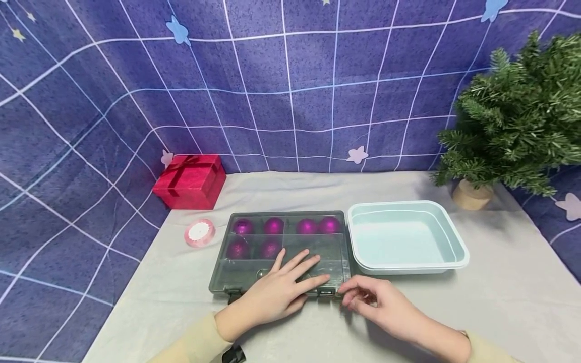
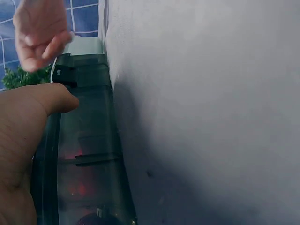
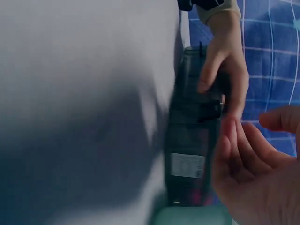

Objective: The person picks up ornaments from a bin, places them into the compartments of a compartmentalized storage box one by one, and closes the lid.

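A dark, see-through plastic storage box lies with its lid down on the table. Through the lid, several shiny purple balls show in its compartments. My left hand rests on the front part of the lid with its fingers spread. Beside the box's front right corner, near a black latch, is my right hand, fingers loosely bent and holding nothing. In the right wrist view, a white label shows on the box's front side.
Right of the box stands a pale blue tray, close against it. Behind that is a small artificial tree on a wooden base. To the left are a red gift box and a pink ribbon roll.
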The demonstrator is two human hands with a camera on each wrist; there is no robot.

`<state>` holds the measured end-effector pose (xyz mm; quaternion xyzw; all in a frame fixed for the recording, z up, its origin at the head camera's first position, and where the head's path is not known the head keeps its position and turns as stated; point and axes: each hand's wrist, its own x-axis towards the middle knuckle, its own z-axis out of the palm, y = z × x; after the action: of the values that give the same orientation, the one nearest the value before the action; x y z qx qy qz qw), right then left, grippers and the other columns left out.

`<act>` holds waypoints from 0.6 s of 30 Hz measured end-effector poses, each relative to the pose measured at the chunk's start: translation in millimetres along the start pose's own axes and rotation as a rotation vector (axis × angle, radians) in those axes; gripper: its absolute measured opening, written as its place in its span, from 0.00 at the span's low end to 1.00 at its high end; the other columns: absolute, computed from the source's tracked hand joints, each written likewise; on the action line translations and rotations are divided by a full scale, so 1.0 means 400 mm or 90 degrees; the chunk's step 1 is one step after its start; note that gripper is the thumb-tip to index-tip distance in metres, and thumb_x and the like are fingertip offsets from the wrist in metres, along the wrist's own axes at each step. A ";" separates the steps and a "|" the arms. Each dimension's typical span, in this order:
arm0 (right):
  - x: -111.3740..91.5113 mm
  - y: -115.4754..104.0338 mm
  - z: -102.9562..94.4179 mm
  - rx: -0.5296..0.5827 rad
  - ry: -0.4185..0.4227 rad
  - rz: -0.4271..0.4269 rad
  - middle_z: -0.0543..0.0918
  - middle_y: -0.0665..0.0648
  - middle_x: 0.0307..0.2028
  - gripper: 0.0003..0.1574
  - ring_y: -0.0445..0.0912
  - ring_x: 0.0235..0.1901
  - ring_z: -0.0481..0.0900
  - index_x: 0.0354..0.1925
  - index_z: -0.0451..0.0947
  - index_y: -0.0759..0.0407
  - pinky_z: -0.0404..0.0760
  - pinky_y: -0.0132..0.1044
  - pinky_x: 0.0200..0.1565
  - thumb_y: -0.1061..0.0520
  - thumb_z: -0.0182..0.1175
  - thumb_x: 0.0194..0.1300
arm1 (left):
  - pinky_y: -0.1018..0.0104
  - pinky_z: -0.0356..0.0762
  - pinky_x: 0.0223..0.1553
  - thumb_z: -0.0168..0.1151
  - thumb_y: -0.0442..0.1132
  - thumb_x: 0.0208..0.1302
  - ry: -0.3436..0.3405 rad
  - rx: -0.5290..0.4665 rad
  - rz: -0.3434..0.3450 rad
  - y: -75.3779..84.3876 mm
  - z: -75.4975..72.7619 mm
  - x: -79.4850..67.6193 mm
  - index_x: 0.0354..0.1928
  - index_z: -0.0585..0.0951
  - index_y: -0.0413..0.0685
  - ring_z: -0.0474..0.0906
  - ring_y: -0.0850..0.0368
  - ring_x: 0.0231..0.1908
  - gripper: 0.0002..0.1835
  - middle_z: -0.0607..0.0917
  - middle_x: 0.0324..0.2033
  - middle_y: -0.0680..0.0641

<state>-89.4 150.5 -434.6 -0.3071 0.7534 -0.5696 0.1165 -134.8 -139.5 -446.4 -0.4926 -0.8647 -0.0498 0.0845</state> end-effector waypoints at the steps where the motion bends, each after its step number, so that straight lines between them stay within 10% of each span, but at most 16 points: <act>1: 0.002 -0.007 0.002 -0.068 0.034 -0.022 0.87 0.54 0.42 0.15 0.46 0.42 0.84 0.52 0.81 0.60 0.83 0.39 0.43 0.67 0.62 0.67 | 0.23 0.55 0.62 0.65 0.44 0.66 0.002 0.000 0.000 0.000 0.000 -0.001 0.77 0.66 0.68 0.52 0.40 0.76 0.37 0.61 0.77 0.45; 6: 0.019 -0.017 0.020 -0.300 0.108 -0.080 0.79 0.55 0.60 0.29 0.52 0.60 0.78 0.60 0.76 0.58 0.81 0.52 0.53 0.67 0.69 0.61 | 0.24 0.55 0.62 0.65 0.45 0.67 0.005 0.002 -0.002 0.000 0.001 -0.002 0.76 0.66 0.68 0.53 0.40 0.76 0.37 0.61 0.77 0.45; 18: 0.058 -0.001 0.065 -0.528 0.065 -0.029 0.67 0.67 0.71 0.42 0.63 0.73 0.59 0.68 0.69 0.69 0.68 0.58 0.65 0.52 0.72 0.63 | 0.23 0.56 0.62 0.65 0.44 0.66 0.001 -0.003 0.000 0.002 -0.004 0.002 0.76 0.67 0.67 0.54 0.39 0.75 0.37 0.63 0.76 0.45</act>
<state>-94.0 116.2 -438.5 -0.3161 0.9167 -0.2352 -0.0675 -134.3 -138.6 -444.6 -0.4927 -0.8645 -0.0526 0.0840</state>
